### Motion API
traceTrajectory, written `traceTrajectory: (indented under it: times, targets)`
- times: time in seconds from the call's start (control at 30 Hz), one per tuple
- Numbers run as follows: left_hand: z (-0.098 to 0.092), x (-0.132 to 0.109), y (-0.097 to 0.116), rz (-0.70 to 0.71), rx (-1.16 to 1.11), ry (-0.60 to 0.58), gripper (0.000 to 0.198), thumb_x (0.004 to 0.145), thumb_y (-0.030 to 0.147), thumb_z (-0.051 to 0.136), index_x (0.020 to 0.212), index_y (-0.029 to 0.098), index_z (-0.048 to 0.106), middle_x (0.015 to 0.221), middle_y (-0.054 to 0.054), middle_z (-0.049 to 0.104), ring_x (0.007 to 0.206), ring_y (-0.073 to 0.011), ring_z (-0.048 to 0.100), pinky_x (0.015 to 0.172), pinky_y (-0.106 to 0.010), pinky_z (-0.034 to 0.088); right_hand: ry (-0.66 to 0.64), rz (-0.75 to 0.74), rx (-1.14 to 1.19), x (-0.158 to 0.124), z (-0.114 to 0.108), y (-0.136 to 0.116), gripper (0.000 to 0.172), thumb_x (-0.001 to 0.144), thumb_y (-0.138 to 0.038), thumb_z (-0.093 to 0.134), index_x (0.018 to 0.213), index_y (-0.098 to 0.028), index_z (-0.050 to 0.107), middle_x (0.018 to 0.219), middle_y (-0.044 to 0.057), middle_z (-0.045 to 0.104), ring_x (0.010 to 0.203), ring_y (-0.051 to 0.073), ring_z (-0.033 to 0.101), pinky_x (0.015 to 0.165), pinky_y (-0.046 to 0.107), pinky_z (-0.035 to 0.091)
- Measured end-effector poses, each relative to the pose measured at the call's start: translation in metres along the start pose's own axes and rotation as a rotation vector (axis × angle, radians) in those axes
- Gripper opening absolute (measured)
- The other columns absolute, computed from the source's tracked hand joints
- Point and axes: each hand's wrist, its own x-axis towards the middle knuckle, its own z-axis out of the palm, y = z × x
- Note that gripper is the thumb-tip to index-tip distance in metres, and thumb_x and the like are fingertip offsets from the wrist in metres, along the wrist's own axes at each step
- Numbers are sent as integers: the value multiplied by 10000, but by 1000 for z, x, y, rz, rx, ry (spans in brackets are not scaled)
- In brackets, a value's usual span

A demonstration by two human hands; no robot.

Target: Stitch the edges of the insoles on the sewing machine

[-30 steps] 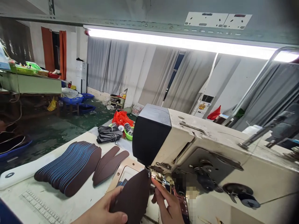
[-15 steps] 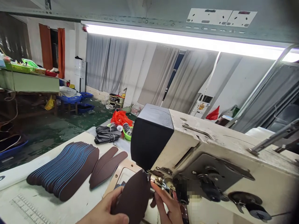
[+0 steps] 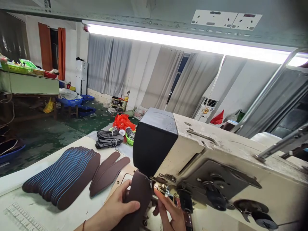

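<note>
A dark brown insole (image 3: 137,195) stands steeply tilted at the needle end of a sewing machine (image 3: 192,144). My left hand (image 3: 122,202) grips it, thumb across the near face and fingers behind. Its upper right edge meets the metal presser and guide parts (image 3: 163,187). My right hand (image 3: 171,210) is just right of the insole, its index fingertip at those metal parts. Those fingers are bent together, and what they pinch is hidden. To the left lie a fanned row of brown insoles with blue edges (image 3: 62,176) and two loose insoles (image 3: 109,171).
Behind the insoles are a tied black bundle (image 3: 109,138), a red plastic bag (image 3: 124,122) and a green basket (image 3: 130,139) with thread spools. The machine's black end cover (image 3: 154,146) stands close above my hands. A printed ruler (image 3: 22,218) marks the table's near left.
The insole has turned and shifted at the machine, so a straighter stretch of edge now faces it. My left hand has moved up along it, its thumb higher. My right hand stays nearly in place.
</note>
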Motion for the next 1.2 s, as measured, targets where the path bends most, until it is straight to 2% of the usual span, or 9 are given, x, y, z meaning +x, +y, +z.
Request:
traceTrajectory:
  times: [0.27, 0.4, 0.5, 0.67, 0.8, 1.0, 1.2]
  targets:
    - [12, 3, -3, 92, 134, 34, 351, 675, 373, 762, 910, 197, 571, 944, -40, 688, 852, -186, 620, 736, -271, 510, 8, 8, -11, -1, 2, 2, 337, 912, -456, 484, 1144, -315, 683, 661, -4, 665, 589, 115, 621, 716, 207, 530]
    - [11, 4, 1, 32, 218, -3, 344, 693, 389, 735, 901, 193, 544, 799, -3, 642, 676, -128, 587, 480, -176, 412, 46, -9, -16, -1, 3, 0, 333, 914, -449, 482, 1120, -303, 699, 661, 6, 665, 557, 104, 606, 678, 194, 538]
    - [8, 3, 7, -56, 229, -59, 374, 679, 367, 736, 939, 195, 530, 771, 20, 610, 574, -95, 555, 405, -152, 392, 66, -38, -22, 0, 3, -2, 338, 908, -455, 487, 1107, -294, 709, 638, 1, 655, 549, 103, 598, 677, 196, 539]
    - [0, 10, 16, -135, 244, -100, 466, 645, 217, 707, 1073, 217, 523, 855, 16, 632, 545, -68, 552, 392, -132, 419, 61, -33, -10, 1, 2, -2, 333, 904, -444, 498, 1086, -275, 719, 732, 17, 692, 540, 98, 590, 691, 204, 536]
    - [-4, 23, 21, -149, 247, -120, 504, 616, 179, 697, 1085, 204, 516, 784, 20, 633, 481, -57, 535, 396, -138, 398, 42, -46, 51, 1, 2, -3, 320, 916, -411, 490, 1126, -286, 696, 655, -8, 660, 539, 92, 584, 659, 178, 507]
    - [-3, 39, 23, -91, 238, -44, 429, 604, 153, 692, 1009, 177, 555, 726, 29, 621, 514, -57, 520, 437, -153, 388, 36, -115, 55, 2, 1, -8, 311, 928, -342, 475, 1172, -299, 663, 573, -35, 621, 537, 90, 572, 672, 171, 488]
    - [3, 46, 14, 2, 91, 59, 360, 604, 187, 740, 908, 170, 550, 718, 20, 644, 545, -64, 528, 462, -159, 331, 67, -110, 37, 1, 4, -8, 314, 932, -369, 460, 1161, -317, 667, 568, -41, 617, 539, 96, 578, 640, 179, 483]
